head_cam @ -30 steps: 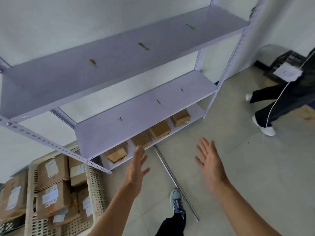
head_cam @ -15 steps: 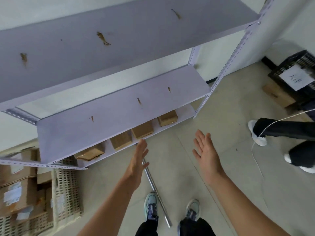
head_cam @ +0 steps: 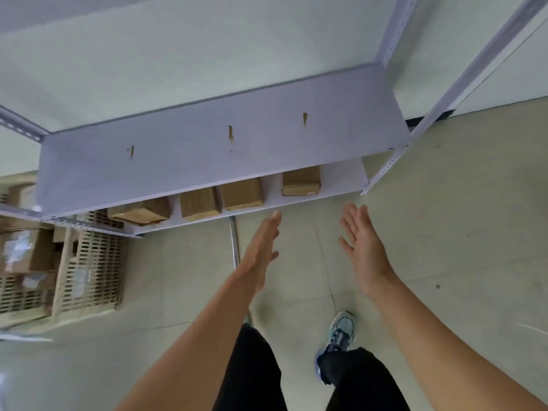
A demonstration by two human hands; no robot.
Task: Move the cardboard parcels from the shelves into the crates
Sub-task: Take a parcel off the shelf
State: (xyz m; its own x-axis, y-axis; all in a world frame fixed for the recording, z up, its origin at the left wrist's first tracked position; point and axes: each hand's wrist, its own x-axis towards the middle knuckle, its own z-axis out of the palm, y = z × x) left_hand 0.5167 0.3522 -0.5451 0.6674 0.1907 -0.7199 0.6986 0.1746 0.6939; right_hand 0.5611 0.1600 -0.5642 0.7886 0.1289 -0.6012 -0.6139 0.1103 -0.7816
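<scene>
At the left edge of the frame, a beige slotted crate (head_cam: pixel 89 271) is seen on the floor with labelled cardboard parcels (head_cam: pixel 23 253) stacked in it, though this area is blurred. To its right, four more parcels are lined up on the bottom shelf (head_cam: pixel 341 176) of a grey metal rack, and the row rises from lower left toward the right. The leftmost parcel (head_cam: pixel 141 211) is laid with its long axis along the shelf, slightly skewed to the front edge. The second parcel (head_cam: pixel 199 203) and third parcel (head_cam: pixel 241 193) are set just beside each other, and the fourth parcel (head_cam: pixel 301 180) is placed apart, further right. Their rear parts are hidden under the middle shelf (head_cam: pixel 207 161), so their long axes cannot be told. A metal rod (head_cam: pixel 234 241) is laid on the floor, pointing toward the shelf. At centre, the left hand (head_cam: pixel 261 250) is held out with fingers straight and close together, nothing gripped, its tips near the shelf's front edge below the third parcel. To its right, the right hand (head_cam: pixel 363 247) is held palm inward with fingers straight and slightly spread, nothing held.
</scene>
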